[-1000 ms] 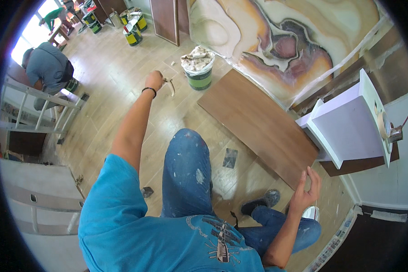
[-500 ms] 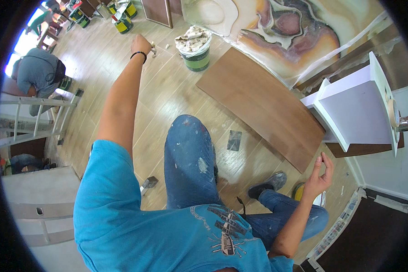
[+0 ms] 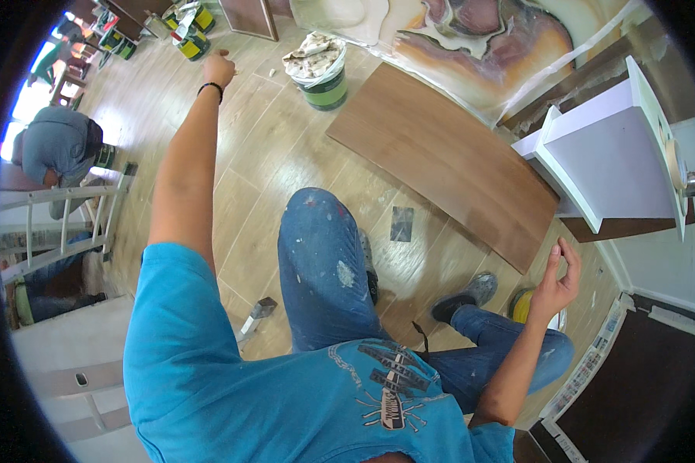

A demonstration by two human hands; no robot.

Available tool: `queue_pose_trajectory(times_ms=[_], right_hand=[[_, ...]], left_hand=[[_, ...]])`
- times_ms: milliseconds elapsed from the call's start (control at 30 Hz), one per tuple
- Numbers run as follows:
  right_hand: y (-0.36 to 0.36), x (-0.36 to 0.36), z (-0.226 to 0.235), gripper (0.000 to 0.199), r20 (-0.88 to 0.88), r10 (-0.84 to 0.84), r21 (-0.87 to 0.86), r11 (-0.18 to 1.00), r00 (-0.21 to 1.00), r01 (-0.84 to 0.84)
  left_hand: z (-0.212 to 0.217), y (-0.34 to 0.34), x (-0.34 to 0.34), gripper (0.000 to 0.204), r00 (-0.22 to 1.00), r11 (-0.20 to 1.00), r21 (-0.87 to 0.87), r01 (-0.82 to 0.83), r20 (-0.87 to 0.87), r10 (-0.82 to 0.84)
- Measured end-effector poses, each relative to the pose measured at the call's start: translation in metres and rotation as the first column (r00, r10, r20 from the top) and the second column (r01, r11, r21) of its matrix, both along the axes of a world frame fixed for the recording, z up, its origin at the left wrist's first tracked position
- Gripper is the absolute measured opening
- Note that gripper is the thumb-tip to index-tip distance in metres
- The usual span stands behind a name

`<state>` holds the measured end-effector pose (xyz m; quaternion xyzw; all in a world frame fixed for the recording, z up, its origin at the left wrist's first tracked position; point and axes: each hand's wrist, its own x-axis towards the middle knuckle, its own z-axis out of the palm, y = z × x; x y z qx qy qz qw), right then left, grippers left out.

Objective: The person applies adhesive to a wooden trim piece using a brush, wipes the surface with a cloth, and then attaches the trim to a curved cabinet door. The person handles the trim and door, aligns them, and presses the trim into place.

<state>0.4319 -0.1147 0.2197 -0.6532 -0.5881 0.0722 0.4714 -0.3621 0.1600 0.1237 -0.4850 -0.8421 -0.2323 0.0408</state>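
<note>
Left hand [image 3: 218,69] fisted over floor; brown board [image 3: 448,162] edge near right hand [image 3: 556,282].

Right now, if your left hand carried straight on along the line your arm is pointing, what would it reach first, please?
Probably the green-and-yellow paint cans by the far wall. The left hand, closed in a fist, points up-floor over bare wood planks; the rag-filled bucket sits off to its right. Depth is hard to judge here.

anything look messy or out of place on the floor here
A few things. The green bucket is crammed with crumpled, smeared paper above its rim. A long brown board lies flat across the wooden floor, and a small dark scrap sits loose beside it. The jeans are paint-spattered.
</note>
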Motion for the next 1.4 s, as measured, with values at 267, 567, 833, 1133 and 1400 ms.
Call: queue_pose_trajectory(times_ms=[267,567,833,1133,1400], right_hand=[[0.011,0.016,-0.001,0.025,-0.049,-0.057,-0.026,0.998,0.997,0.056],[0.02,0.065,0.04,0.032,-0.224,-0.054,-0.182,0.983,0.973,0.012],[0.026,0.102,0.029,0.029,-0.086,-0.155,-0.287,0.95,0.984,0.124],[0.015,0.108,0.031,0.027,0.099,-0.101,-0.31,0.942,0.99,0.127],[0.016,0.121,0.034,0.03,0.007,0.01,-0.305,0.952,1.0,-0.007]], left_hand=[[0.023,-0.006,0.079,0.04,0.979,0.959,0.205,0.198,-0.088,-0.183],[-0.037,-0.028,0.176,0.037,0.841,0.885,0.018,0.466,0.3,-0.449],[-0.023,-0.138,0.22,0.035,0.696,0.939,0.154,0.307,0.637,-0.332],[-0.004,-0.198,0.264,0.04,0.695,0.975,-0.012,0.22,0.703,-0.148],[-0.016,-0.183,0.261,0.042,0.736,0.973,-0.06,0.224,0.664,-0.128]])
